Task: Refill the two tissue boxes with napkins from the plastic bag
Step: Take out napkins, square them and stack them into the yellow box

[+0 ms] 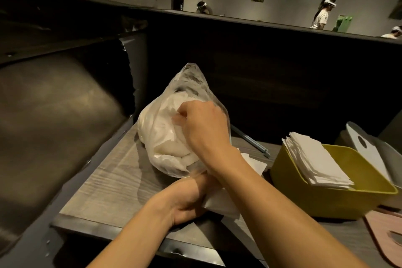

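Observation:
A clear plastic bag (pixel 165 137) full of white napkins stands on the wooden table (pixel 108 183). My right hand (pixel 202 124) reaches into the bag's open side, fingers curled on napkins inside. Below it, my left hand (pixel 187 200) grips a small stack of white napkins (pixel 221 204) at the table's near side. An open yellow tissue box (pixel 326 200) sits to the right with a slanted stack of napkins (pixel 315 159) in it. Its white lid (pixel 367 150) leans behind it.
A pink lid with a slot (pixel 385 235) lies at the lower right edge. A grey-blue rod (pixel 250 141) lies behind the bag. A dark booth partition (pixel 261 67) rises behind the table, and a padded seat (pixel 54 104) fills the left. People stand far back.

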A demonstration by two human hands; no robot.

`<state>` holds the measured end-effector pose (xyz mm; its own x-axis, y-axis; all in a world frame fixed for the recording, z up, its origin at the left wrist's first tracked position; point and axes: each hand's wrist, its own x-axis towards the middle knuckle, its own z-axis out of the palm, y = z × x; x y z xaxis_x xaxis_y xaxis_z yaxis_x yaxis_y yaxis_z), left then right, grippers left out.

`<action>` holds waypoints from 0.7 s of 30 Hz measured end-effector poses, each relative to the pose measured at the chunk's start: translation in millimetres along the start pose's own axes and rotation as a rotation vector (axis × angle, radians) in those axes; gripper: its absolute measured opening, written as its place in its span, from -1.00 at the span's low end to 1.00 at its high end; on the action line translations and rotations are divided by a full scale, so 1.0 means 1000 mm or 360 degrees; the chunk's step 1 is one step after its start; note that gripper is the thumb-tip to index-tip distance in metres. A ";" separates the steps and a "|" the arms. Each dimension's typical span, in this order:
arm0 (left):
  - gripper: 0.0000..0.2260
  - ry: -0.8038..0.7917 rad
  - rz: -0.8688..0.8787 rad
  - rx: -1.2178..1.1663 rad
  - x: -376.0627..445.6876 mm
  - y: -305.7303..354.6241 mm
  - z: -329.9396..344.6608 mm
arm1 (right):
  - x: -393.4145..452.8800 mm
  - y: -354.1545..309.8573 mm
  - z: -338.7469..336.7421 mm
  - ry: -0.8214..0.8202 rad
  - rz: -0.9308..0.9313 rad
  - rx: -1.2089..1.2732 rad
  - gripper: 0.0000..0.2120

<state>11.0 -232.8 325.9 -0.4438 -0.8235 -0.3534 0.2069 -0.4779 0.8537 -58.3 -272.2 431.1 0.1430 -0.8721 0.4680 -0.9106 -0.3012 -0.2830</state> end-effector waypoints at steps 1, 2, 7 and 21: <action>-0.65 0.0015 0.0007 -0.0028 0.002 -0.003 -0.001 | 0.000 0.002 0.000 0.0017 -0.0027 -0.0106 -0.73; -0.63 0.0002 -0.0006 -0.0054 0.000 -0.003 0.000 | 0.000 0.003 0.000 0.0030 -0.0042 -0.0188 -0.71; -0.75 -0.0279 -0.0009 -0.0204 -0.022 0.012 0.018 | -0.010 0.003 -0.005 0.0361 -0.0127 -0.0101 -0.74; -0.62 -0.0338 0.0001 -0.0337 -0.026 0.019 0.023 | -0.010 0.010 -0.028 -0.0192 -0.0027 -0.0144 -0.57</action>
<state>6.9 -213.7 360.3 -0.6115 -0.7521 -0.2458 0.3748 -0.5489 0.7472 -79.8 -256.1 447.1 0.1990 -0.9089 0.3665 -0.9382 -0.2848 -0.1968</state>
